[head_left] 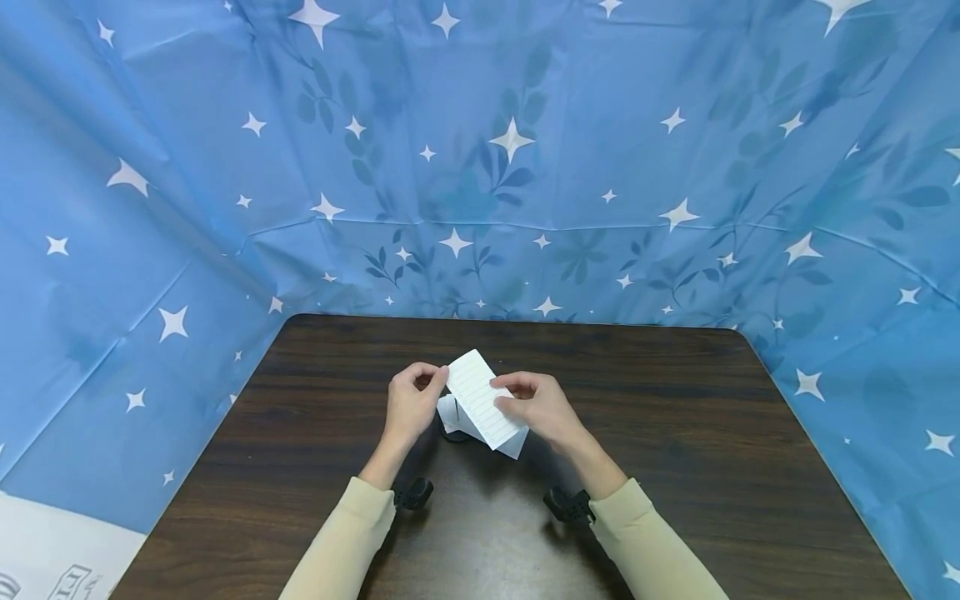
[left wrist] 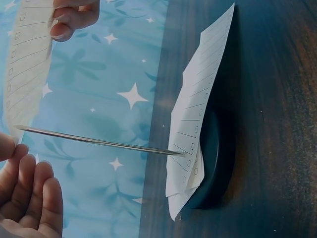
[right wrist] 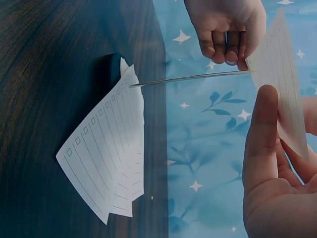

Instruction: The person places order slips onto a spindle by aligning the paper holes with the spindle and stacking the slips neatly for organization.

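A lined paper slip with a column of small checkboxes is held up between both hands. My left hand pinches its left corner between thumb and index finger, the other fingers curled. With thumb and fingers, my right hand grips the slip's right edge. A thin metal spike rises from a round black base on the table. Its tip meets the slip's corner, right at my left fingertips. Several similar slips are pierced on the spike low down, fanned over the base and hiding much of it.
The dark wood-grain table has rounded far corners. Behind it hangs a blue curtain with white stars and leaves. A white printed box or sheet shows at the lower left. Black wrist cameras sit under the forearms.
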`<act>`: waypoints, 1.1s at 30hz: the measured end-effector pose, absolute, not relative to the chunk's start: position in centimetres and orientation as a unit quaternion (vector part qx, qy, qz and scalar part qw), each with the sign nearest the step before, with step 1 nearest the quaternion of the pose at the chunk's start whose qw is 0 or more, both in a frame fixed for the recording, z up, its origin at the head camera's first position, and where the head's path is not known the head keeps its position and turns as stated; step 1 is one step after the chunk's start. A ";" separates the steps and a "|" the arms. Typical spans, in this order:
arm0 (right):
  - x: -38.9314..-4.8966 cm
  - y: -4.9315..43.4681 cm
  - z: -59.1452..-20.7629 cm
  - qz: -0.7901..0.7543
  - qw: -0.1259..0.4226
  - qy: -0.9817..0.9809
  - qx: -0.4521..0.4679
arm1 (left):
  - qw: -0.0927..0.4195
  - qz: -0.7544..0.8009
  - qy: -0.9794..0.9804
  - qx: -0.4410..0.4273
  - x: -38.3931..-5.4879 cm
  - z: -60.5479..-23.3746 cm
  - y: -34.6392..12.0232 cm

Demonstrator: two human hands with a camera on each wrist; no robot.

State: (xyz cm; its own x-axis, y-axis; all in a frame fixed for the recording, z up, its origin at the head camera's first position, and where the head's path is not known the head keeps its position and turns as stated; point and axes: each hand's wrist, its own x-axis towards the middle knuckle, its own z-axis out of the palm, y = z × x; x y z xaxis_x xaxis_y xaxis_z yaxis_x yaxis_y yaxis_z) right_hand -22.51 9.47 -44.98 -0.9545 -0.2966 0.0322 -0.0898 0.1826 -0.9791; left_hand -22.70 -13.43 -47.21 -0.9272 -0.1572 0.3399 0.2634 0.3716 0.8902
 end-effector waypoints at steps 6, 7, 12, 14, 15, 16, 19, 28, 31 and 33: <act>-22.3 9.3 -45.0 -0.619 0.080 0.772 -0.116 | 0.189 -0.546 -0.815 -0.036 -22.7 -48.0 -13.6; -22.3 9.2 -45.1 -0.616 0.079 0.775 -0.115 | 0.188 -0.544 -0.817 -0.036 -22.7 -48.1 -13.6; -22.3 9.1 -45.6 -0.591 0.072 0.796 -0.109 | 0.187 -0.530 -0.826 -0.046 -22.8 -48.7 -13.6; -22.3 9.1 -45.9 -0.580 0.067 0.804 -0.113 | 0.187 -0.523 -0.830 -0.052 -22.7 -48.9 -13.6; -22.3 9.1 -46.0 -0.577 0.065 0.806 -0.116 | 0.186 -0.521 -0.832 -0.053 -22.7 -49.0 -13.6; -22.3 9.1 -46.2 -0.574 0.063 0.808 -0.120 | 0.184 -0.517 -0.834 -0.053 -22.7 -49.1 -13.6; -22.4 9.1 -46.6 -0.568 0.060 0.810 -0.133 | 0.177 -0.505 -0.843 -0.051 -22.7 -49.4 -13.7; -22.6 9.1 -47.7 -0.539 0.064 0.825 -0.160 | 0.134 -0.483 -0.864 -0.049 -22.7 -50.1 -13.8; -22.6 9.1 -48.1 -0.533 0.068 0.826 -0.169 | 0.125 -0.477 -0.868 -0.050 -22.7 -50.4 -14.0; -22.6 9.1 -48.4 -0.527 0.069 0.829 -0.176 | 0.119 -0.472 -0.872 -0.051 -22.7 -50.6 -14.1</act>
